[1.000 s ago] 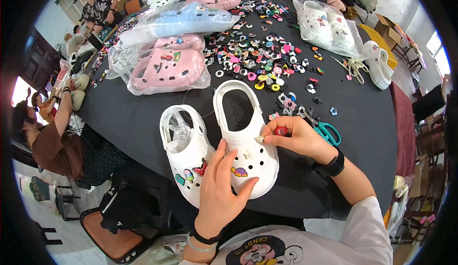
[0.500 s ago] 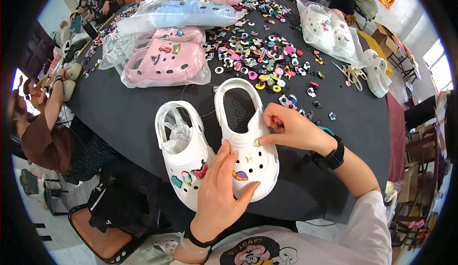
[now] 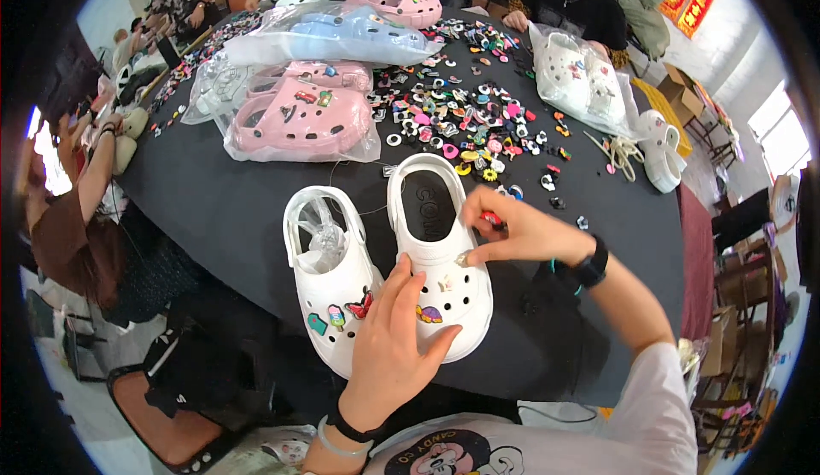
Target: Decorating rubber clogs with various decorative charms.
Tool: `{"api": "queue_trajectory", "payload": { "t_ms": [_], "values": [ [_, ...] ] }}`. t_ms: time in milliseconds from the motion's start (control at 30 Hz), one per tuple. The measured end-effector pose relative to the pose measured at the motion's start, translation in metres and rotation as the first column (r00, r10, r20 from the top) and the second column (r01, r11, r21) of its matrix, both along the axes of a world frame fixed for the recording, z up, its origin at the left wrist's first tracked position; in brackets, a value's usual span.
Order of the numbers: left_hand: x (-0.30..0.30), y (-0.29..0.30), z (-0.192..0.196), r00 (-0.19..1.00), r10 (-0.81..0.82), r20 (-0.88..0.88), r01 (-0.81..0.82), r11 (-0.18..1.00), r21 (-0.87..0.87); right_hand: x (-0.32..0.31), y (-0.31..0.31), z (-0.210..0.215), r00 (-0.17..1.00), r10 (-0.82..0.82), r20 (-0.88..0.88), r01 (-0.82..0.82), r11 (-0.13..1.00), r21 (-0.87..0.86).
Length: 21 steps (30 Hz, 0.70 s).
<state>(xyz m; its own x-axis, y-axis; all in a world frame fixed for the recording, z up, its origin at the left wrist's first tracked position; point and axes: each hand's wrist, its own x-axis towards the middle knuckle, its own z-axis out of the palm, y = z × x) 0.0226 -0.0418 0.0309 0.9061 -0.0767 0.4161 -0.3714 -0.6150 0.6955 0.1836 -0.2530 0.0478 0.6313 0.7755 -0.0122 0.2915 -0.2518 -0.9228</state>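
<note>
Two hands work over a white foam clog with round vent holes (image 3: pixel 475 321), which lies on the dark-topped bench (image 3: pixel 248 227) with its toe toward the person, an angle that seems to put the perforated upper within easy reach. The left hand (image 3: pixel 393 330) is spread, fingers laid along the clog's left side and thumb near the toe; it braces rather than grips, probably to stop the clog sliding. The right hand (image 3: pixel 523 237) is curled around a small glossy red charm (image 3: pixel 491 219), apparently stored there while its thumb tip meets a small pale charm (image 3: pixel 462 260) near the heel opening; whether that piece is pinched or only pressed, I cannot tell. A cream charm (image 3: pixel 445 284) and a purple-and-yellow charm (image 3: pixel 430 313) sit lower on the upper. Just beside, on the left, a charm-studded white foam clog (image 3: pixel 316 287) points the same way, perhaps as a match to compare; crumpled clear plastic (image 3: pixel 321 243) fills its opening. Beyond both, multicoloured loose charms (image 3: pixel 470 116) lie spread out, likely for easy picking.
</note>
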Motion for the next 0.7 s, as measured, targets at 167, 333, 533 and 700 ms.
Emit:
{"api": "queue_trajectory", "payload": {
  "t_ms": [167,333,533,700],
  "values": [
    [-0.001,0.001,0.002,1.000,-0.010,0.023,0.009,0.999,0.050,-0.041,-0.004,0.007,0.937,-0.195,0.290,0.214,0.976,-0.034],
    [-0.001,0.000,0.001,1.000,-0.007,0.014,0.006,0.999,0.046,-0.037,-0.007,0.010,0.952,-0.281,0.123,0.289,0.956,-0.056],
    [-0.001,-0.001,0.001,1.000,-0.003,0.009,0.002,0.999,0.051,-0.051,-0.007,-0.001,0.971,-0.236,-0.028,0.234,0.971,-0.054],
    [-0.001,0.000,0.004,1.000,-0.006,-0.009,0.007,0.999,0.033,-0.049,-0.006,-0.012,0.950,-0.252,-0.183,0.245,0.968,-0.056]
  ]
}}
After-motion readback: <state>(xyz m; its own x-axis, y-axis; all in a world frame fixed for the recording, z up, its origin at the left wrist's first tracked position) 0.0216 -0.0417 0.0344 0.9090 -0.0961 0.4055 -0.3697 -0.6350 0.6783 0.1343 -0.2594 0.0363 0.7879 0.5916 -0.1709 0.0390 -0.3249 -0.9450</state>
